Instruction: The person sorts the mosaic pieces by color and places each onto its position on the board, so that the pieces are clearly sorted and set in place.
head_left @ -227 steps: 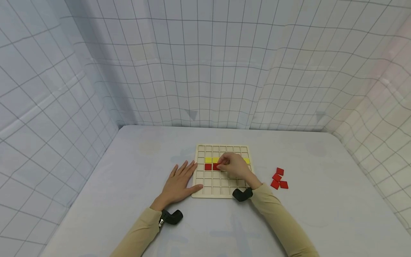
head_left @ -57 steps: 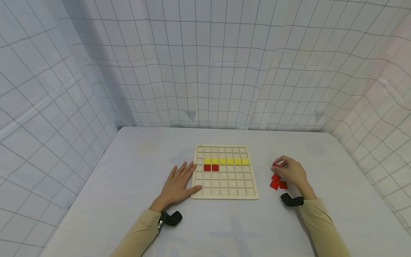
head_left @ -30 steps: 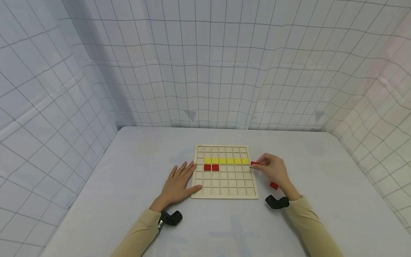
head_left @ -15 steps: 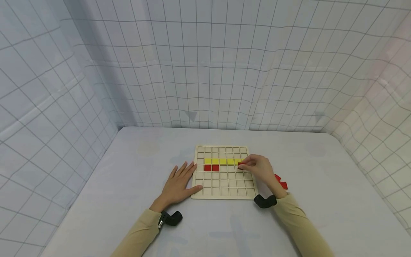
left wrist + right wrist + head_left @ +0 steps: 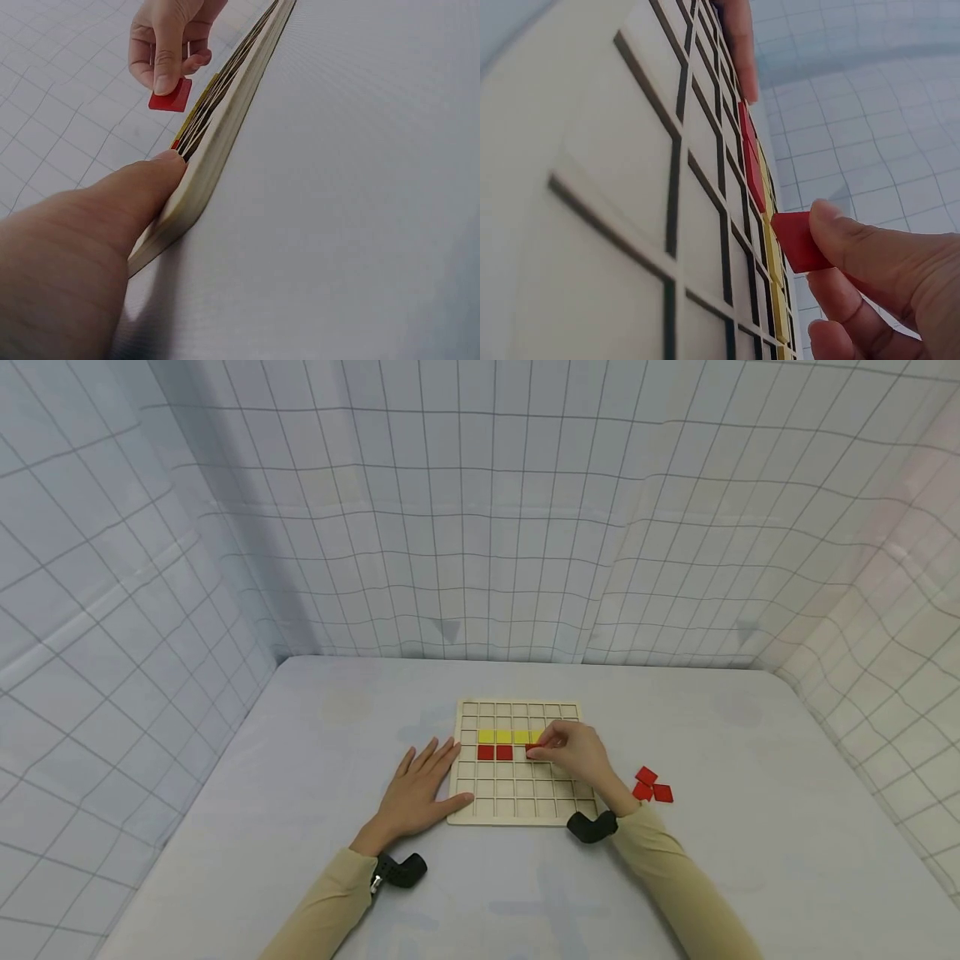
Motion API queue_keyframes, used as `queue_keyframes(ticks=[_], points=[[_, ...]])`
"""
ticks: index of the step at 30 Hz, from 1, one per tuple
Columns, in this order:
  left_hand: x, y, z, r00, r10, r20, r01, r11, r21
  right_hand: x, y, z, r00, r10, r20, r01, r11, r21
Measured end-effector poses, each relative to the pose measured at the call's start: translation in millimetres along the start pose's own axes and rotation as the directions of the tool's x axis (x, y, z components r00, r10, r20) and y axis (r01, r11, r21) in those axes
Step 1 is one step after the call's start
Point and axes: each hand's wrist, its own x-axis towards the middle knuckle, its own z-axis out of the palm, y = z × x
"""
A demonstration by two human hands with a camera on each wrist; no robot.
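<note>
A pale wooden grid board [image 5: 513, 817] lies on the table. My left hand [image 5: 415, 792] rests with spread, straight fingers on the board's left edge, its thumb over the lower left corner. Between thumb and fingers my right hand [image 5: 576, 753] pinches a red square tile [image 5: 801, 241], held just above the grid. Two red tiles [image 5: 504, 752] sit side by side in a row of cells. In the row behind them runs a line of yellow tiles [image 5: 504, 737], its right end hidden by the right hand.
Three loose red tiles [image 5: 663, 793] lie close together on the white-covered table [image 5: 480, 893], to the right of the board. Gridded white curtains [image 5: 480, 527] surround the table at the back and sides.
My right hand took a red tile from the loose group and carried it left over the board, towards the two set red tiles. The left hand has stayed in place.
</note>
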Motion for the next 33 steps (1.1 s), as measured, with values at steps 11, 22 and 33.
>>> queue_keyframes(ticks=[11,22,33], points=[[0.8,-0.7,0.3,1.0,-0.007,0.015,0.007,1.0,0.006,3.6,-7,10,1.0,-0.009,0.014,0.009,1.0,-0.016],[-0.2,-0.1,-1.0,1.0,0.0,0.004,0.0,1.0,-0.002,6.7,-5,15,1.0,-0.005,0.011,0.005,0.999,-0.052],[0.0,-0.2,-0.9,1.0,0.002,0.001,-0.002,1.0,-0.005,8.0,-10,13,0.999,0.016,0.037,-0.011,0.992,-0.129]])
